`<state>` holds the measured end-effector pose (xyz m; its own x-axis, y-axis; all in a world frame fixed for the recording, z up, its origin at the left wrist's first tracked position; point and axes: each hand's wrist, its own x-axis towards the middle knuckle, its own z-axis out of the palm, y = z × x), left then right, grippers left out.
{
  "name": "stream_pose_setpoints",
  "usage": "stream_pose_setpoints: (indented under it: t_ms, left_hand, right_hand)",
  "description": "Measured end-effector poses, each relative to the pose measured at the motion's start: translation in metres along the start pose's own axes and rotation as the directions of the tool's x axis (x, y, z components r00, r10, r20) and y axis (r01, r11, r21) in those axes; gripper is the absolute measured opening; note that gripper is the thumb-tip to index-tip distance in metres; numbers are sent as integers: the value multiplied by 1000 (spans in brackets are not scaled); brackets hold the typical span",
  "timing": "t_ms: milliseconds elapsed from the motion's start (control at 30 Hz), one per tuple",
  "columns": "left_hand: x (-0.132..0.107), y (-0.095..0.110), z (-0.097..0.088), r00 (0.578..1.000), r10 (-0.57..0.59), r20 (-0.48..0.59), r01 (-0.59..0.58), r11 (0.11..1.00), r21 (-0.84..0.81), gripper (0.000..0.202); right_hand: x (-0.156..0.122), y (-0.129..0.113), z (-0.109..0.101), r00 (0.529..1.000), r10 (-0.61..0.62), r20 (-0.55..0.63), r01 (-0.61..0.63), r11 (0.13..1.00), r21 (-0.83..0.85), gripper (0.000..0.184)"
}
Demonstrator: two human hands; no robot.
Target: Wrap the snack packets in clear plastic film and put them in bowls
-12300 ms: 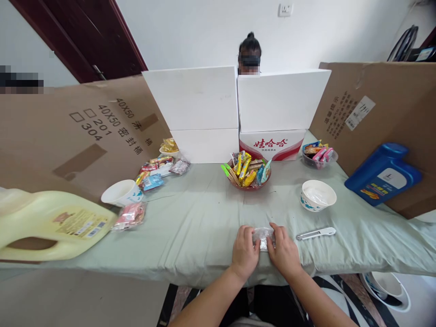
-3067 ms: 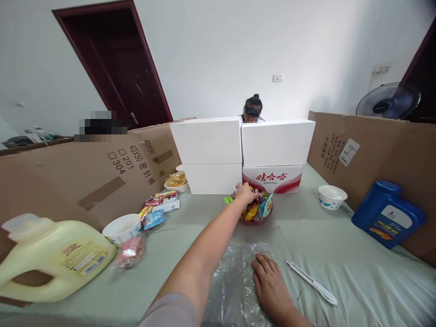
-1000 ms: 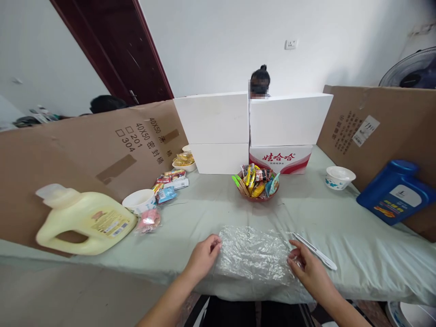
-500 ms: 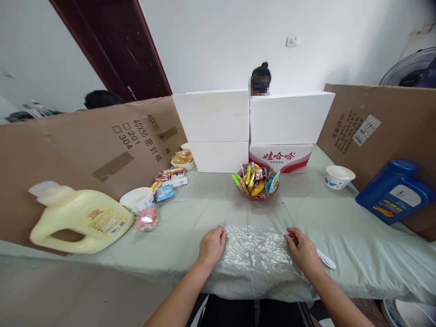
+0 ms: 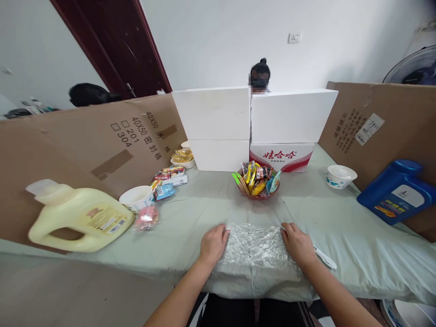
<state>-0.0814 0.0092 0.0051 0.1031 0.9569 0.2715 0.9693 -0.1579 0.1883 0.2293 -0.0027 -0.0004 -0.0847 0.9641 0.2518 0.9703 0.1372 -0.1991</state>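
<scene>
A crinkled clear plastic sheet (image 5: 257,245) lies flat on the pale green tablecloth (image 5: 211,204) at the near edge. My left hand (image 5: 213,245) rests on the sheet's left edge with its fingers curled down onto it. My right hand (image 5: 298,244) presses the sheet's right edge, fingers bent and together. A white utility knife (image 5: 325,258) lies just right of my right hand, partly hidden by it. Beyond the sheet stands a red bowl (image 5: 256,181) filled with wrapped snacks.
A yellow jug (image 5: 80,218) lies at the left, a blue jug (image 5: 395,190) at the right. White bowls (image 5: 136,198) (image 5: 341,175), loose snack packets (image 5: 166,179) and a pink packet (image 5: 147,218) stand about. Cardboard walls and white boxes (image 5: 252,118) ring the table; a person sits behind them.
Earlier my hands held a small folded packet; the sheet then lay spread out. Over the last second both hands moved inward along the sheet's side edges, and the sheet looks narrower.
</scene>
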Motion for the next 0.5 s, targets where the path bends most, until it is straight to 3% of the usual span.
stream_pose_setpoints:
  t_ms: [100, 167, 300, 400, 500]
  left_hand:
    - [0, 7, -13, 977, 71, -200, -70, 998, 12, 26]
    - [-1, 18, -20, 951, 178, -254, -188, 982, -16, 23]
    - [-6, 45, -18, 900, 420, -114, -433, 890, -142, 22]
    - [-11, 56, -4, 874, 486, 5, -480, 864, -154, 34]
    - [-15, 55, 8, 873, 473, 118, -460, 880, -119, 50]
  right_hand:
    - [3, 2, -14, 994, -74, -77, 73, 997, -18, 27]
    - [4, -5, -26, 977, -143, -156, 141, 990, -20, 26]
    - [-5, -42, -37, 946, -292, -139, 305, 949, 77, 22]
    - [-18, -70, -23, 915, -398, -73, 404, 901, 156, 27]
    - [-28, -75, -3, 903, -429, -11, 426, 892, 153, 38]
